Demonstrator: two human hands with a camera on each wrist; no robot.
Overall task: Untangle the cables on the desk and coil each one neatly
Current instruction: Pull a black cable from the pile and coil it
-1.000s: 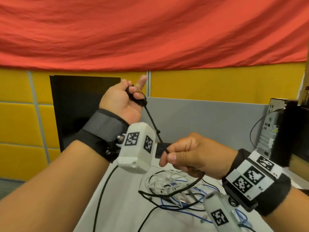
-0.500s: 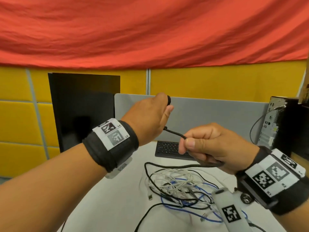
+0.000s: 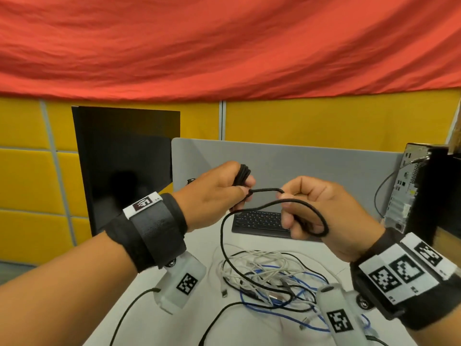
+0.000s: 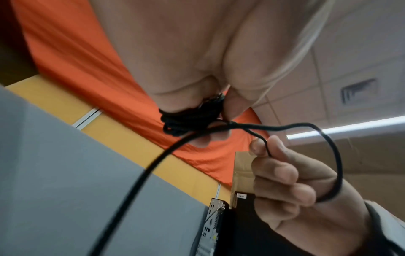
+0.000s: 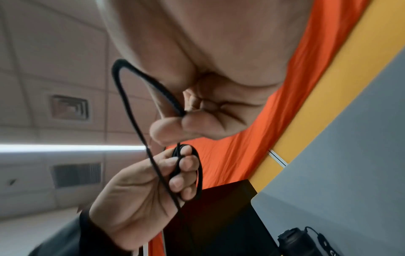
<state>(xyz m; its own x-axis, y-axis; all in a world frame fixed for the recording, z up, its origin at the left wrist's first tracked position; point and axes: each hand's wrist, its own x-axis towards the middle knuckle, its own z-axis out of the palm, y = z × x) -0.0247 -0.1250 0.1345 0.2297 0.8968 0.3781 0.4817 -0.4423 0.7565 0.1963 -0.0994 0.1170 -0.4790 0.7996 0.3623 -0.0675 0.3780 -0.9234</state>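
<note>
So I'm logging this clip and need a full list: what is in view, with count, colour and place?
black cable: one, coil in left hand, tail down to desk
cable tangle: white, blue, black, count unclear, on desk
desk: one, white
keyboard: one, black, far desk
monitor: one, black, left
computer tower: one, black, right
divider: grey
wall panels: yellow
cloth: red, overhead
left hand: grips coil
right hand: pinches cable

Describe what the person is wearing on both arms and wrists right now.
Both forearms are bare, with no sleeves. The left wrist carries a wide black strap with a grey band and a white tag bearing a dark marking; a white camera pod with a black square code hangs beneath it. The right wrist has a black strap with white panels of black square codes, and a similar coded pod below.
</note>
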